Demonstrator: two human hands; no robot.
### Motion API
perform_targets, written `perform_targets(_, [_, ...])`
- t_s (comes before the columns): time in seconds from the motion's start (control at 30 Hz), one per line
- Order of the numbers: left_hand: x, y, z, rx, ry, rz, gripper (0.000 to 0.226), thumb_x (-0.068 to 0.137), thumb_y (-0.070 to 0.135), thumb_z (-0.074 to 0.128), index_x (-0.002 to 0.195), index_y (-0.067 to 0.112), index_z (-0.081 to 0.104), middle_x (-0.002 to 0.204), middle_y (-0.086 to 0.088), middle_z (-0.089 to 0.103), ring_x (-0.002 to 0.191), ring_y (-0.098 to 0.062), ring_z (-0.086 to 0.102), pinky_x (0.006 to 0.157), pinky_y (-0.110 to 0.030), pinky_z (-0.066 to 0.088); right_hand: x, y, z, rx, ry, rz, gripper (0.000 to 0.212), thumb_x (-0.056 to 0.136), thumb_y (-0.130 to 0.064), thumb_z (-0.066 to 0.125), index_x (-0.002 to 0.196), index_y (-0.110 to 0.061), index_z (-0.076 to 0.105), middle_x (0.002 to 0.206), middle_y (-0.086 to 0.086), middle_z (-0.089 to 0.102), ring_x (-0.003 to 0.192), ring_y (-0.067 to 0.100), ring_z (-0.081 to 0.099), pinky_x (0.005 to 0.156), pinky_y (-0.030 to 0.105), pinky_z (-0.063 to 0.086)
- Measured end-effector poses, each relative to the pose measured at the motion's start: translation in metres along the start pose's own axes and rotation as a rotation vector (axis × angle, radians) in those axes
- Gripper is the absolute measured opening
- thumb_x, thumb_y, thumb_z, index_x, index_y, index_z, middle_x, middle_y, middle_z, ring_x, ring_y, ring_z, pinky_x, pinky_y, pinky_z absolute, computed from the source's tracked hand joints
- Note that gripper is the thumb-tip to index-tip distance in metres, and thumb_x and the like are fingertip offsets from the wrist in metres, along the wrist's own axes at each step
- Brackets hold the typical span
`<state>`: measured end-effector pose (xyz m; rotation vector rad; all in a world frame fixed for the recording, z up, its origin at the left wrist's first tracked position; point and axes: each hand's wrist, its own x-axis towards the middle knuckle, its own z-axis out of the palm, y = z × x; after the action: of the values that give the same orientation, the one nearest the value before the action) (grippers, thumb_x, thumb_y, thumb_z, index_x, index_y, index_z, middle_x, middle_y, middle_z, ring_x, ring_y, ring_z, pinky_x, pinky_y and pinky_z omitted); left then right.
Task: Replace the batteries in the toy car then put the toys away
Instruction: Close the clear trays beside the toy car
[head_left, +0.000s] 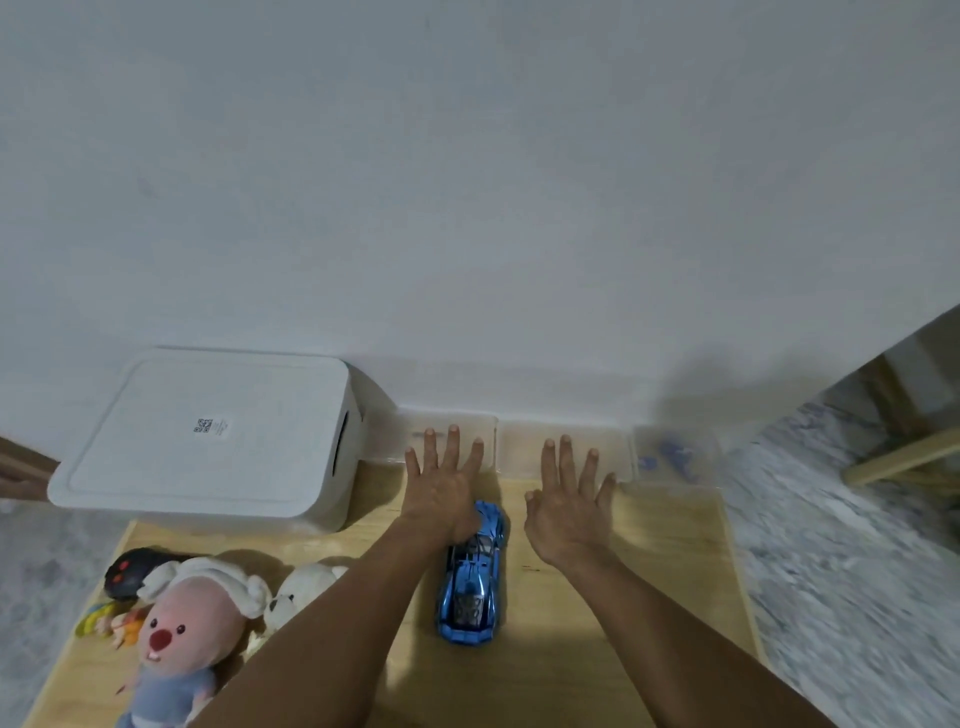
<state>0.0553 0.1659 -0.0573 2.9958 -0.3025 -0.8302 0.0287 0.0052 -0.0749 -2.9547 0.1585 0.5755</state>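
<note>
Both my hands are stretched out flat over the wooden table (597, 649), palms down and fingers spread wide, holding nothing. The blue toy car (471, 577) lies on the table between my forearms, lengthwise, its far end tucked just under the heel of my left hand (445, 483), so the car sits at about 5 o'clock from that hand. From my right hand (569, 501) the car is at about 8 o'clock, near but apart. At 12 o'clock from my fingertips, against the wall, stand clear plastic containers (563, 447); what they hold is too blurred to tell. The white lidded storage box (208, 441) is at 9 o'clock from my left hand. The pink-faced plush toy (179, 639), a white plush (301, 592) and a black remote (130, 571) lie at 8 o'clock, near the table's left edge.
</note>
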Motion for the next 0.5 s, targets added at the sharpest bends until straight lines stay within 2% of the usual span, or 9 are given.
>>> perform_targets(0.27, [0.004,-0.005,-0.007,-0.007,-0.034,0.018,0.09,0.092,0.028,0.055,0.155,0.028,-0.009,0.161,-0.007,-0.02,0.147,-0.037,-0.018,0.119,-0.056,0.001,0.006,-0.004,-0.009,-0.008,-0.026,0.005,0.067,0.101,-0.031,0.024,0.149,-0.019,-0.022,0.157,0.003,-0.027,0.144,0.036,-0.021,0.117,0.056,-0.006])
perform_targets(0.37, [0.005,-0.004,-0.006,-0.014,-0.03,0.016,0.091,0.091,0.025,0.056,0.155,0.029,-0.01,0.161,-0.007,-0.022,0.146,-0.037,-0.02,0.119,-0.056,-0.001,0.004,0.006,-0.011,0.089,0.125,-0.002,0.068,0.099,-0.025,0.035,0.153,-0.016,-0.005,0.161,0.006,-0.011,0.148,0.032,-0.007,0.12,0.049,0.006])
perform_targets(0.43, [0.005,-0.004,-0.005,-0.026,-0.029,0.012,0.092,0.09,0.024,0.056,0.154,0.03,-0.01,0.161,-0.007,-0.023,0.146,-0.037,-0.021,0.119,-0.056,-0.002,0.004,0.016,-0.011,0.137,0.281,0.058,0.065,0.097,-0.03,0.039,0.152,-0.011,0.012,0.161,0.011,0.004,0.148,0.034,0.003,0.12,0.048,0.015])
perform_targets(0.5, [0.006,-0.004,-0.005,-0.027,-0.029,0.01,0.092,0.09,0.024,0.055,0.154,0.03,-0.011,0.16,-0.007,-0.023,0.146,-0.037,-0.021,0.119,-0.056,-0.002,0.004,0.026,-0.011,0.181,0.327,0.184,0.071,0.095,-0.039,0.042,0.151,-0.006,0.016,0.16,0.018,0.008,0.147,0.038,0.005,0.119,0.05,0.014])
